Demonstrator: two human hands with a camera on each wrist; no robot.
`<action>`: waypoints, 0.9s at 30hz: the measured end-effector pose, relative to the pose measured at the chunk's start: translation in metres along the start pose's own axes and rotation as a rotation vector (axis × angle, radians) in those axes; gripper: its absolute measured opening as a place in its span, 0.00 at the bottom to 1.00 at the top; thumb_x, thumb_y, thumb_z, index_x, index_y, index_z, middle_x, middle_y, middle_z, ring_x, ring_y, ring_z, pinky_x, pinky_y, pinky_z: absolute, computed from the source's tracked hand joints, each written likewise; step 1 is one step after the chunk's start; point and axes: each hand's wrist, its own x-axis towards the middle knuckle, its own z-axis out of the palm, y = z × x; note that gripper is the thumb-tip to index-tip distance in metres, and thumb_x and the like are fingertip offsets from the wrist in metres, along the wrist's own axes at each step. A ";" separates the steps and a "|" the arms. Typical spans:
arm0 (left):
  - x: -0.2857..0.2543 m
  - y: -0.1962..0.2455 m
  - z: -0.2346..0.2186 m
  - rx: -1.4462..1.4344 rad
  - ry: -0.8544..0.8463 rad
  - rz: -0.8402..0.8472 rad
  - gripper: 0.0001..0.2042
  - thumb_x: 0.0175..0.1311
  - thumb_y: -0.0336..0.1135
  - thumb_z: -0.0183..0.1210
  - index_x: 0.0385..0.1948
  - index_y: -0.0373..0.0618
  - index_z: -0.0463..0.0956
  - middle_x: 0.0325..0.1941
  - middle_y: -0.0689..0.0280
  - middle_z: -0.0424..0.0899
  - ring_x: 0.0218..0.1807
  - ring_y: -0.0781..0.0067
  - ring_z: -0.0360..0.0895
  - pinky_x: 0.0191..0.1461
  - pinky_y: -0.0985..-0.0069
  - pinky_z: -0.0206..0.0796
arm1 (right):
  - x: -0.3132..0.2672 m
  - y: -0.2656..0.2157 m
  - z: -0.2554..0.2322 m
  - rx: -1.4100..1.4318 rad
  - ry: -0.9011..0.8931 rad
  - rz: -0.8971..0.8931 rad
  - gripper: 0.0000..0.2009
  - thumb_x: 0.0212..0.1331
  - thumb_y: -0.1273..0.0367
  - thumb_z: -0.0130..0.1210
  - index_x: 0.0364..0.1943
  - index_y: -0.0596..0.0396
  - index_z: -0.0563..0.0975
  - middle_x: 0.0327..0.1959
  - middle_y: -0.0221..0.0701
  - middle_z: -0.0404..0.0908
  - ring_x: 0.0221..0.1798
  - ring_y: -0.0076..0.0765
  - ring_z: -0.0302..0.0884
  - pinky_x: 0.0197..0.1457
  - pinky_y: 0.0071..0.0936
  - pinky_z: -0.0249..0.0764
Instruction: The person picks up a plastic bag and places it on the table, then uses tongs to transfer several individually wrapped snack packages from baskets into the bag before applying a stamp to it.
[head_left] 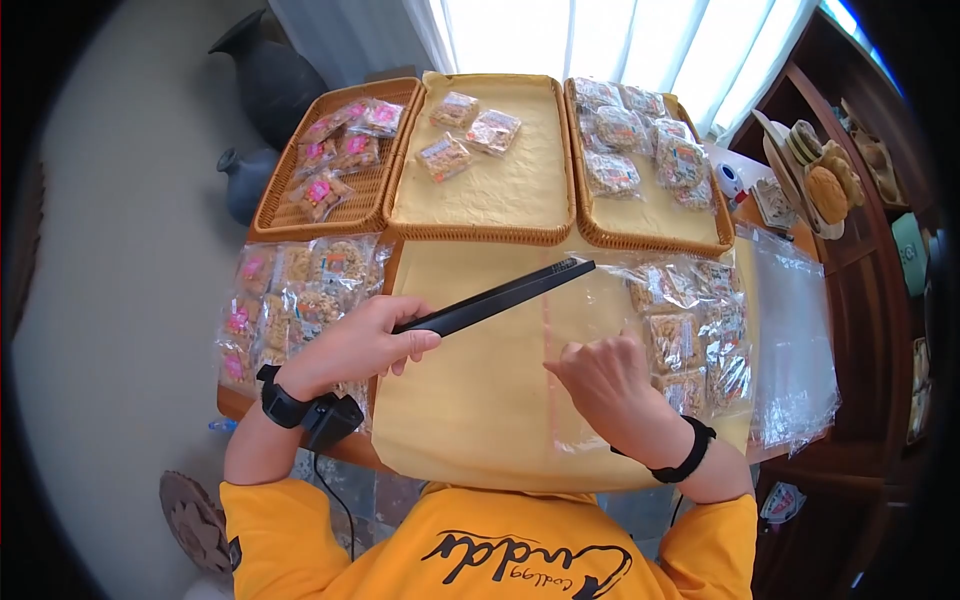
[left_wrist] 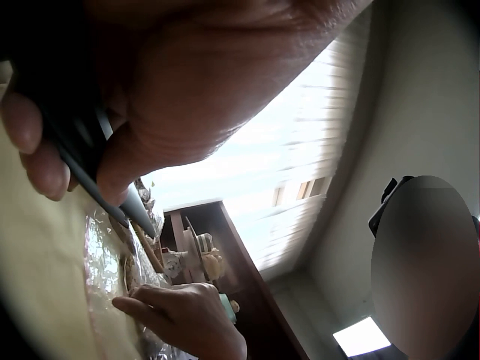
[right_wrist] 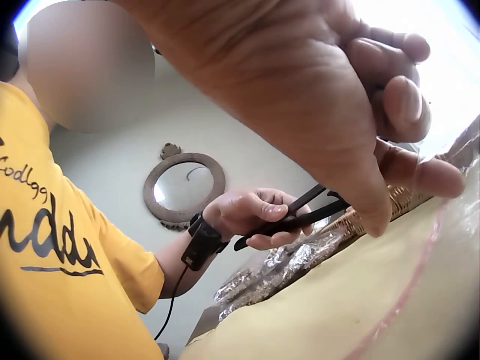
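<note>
The left hand (head_left: 375,343) grips long black tongs (head_left: 500,300), their tips pointing up and to the right over the paper-covered table (head_left: 450,400). The right hand (head_left: 615,385), its fingers curled, is at the left edge of a clear plastic bag (head_left: 580,420) with a pink line along its edge. In the right wrist view the right thumb and a finger (right_wrist: 439,177) are close to that edge; whether they pinch the film, I cannot tell. Wrapped round snacks (head_left: 675,340) lie to the right of this hand, partly under clear film.
Three wicker trays stand along the back: pink-labelled packets (head_left: 320,192) at left, several packets (head_left: 445,157) in the middle, round snacks (head_left: 612,172) at right. More packets (head_left: 310,300) lie at the table's left, empty clear bags (head_left: 795,350) at its right. A shelf (head_left: 860,290) stands beyond.
</note>
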 end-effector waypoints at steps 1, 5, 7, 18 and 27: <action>-0.001 -0.002 -0.002 -0.003 -0.006 0.001 0.13 0.66 0.34 0.58 0.47 0.36 0.74 0.26 0.73 0.75 0.24 0.87 0.70 0.26 0.85 0.62 | -0.005 0.000 -0.002 -0.009 0.049 0.035 0.19 0.61 0.55 0.57 0.15 0.47 0.73 0.08 0.26 0.70 0.16 0.33 0.74 0.27 0.31 0.62; -0.022 -0.007 -0.026 -0.078 0.055 0.041 0.13 0.66 0.37 0.57 0.45 0.37 0.75 0.26 0.71 0.77 0.22 0.86 0.71 0.25 0.84 0.64 | -0.012 0.003 0.006 0.058 0.200 0.154 0.15 0.56 0.60 0.62 0.15 0.44 0.72 0.09 0.25 0.70 0.18 0.31 0.73 0.26 0.31 0.62; -0.040 0.000 -0.051 -0.112 0.203 0.010 0.12 0.67 0.35 0.56 0.46 0.38 0.75 0.25 0.73 0.77 0.21 0.88 0.71 0.21 0.86 0.61 | -0.013 0.006 0.010 0.091 0.278 0.168 0.16 0.56 0.60 0.62 0.15 0.45 0.71 0.09 0.27 0.70 0.18 0.34 0.72 0.27 0.32 0.63; -0.101 -0.064 -0.204 0.120 0.615 -0.451 0.09 0.68 0.38 0.54 0.33 0.43 0.75 0.19 0.70 0.78 0.15 0.84 0.71 0.16 0.84 0.61 | -0.014 0.015 0.013 0.292 0.408 0.215 0.16 0.53 0.64 0.64 0.15 0.49 0.69 0.11 0.30 0.68 0.17 0.37 0.68 0.25 0.33 0.64; -0.086 -0.076 -0.226 -0.001 0.548 -0.521 0.10 0.69 0.41 0.54 0.34 0.44 0.76 0.21 0.71 0.79 0.15 0.85 0.71 0.16 0.84 0.63 | -0.013 0.016 0.016 0.330 0.405 0.199 0.16 0.54 0.65 0.64 0.16 0.49 0.69 0.11 0.29 0.68 0.18 0.37 0.68 0.25 0.33 0.64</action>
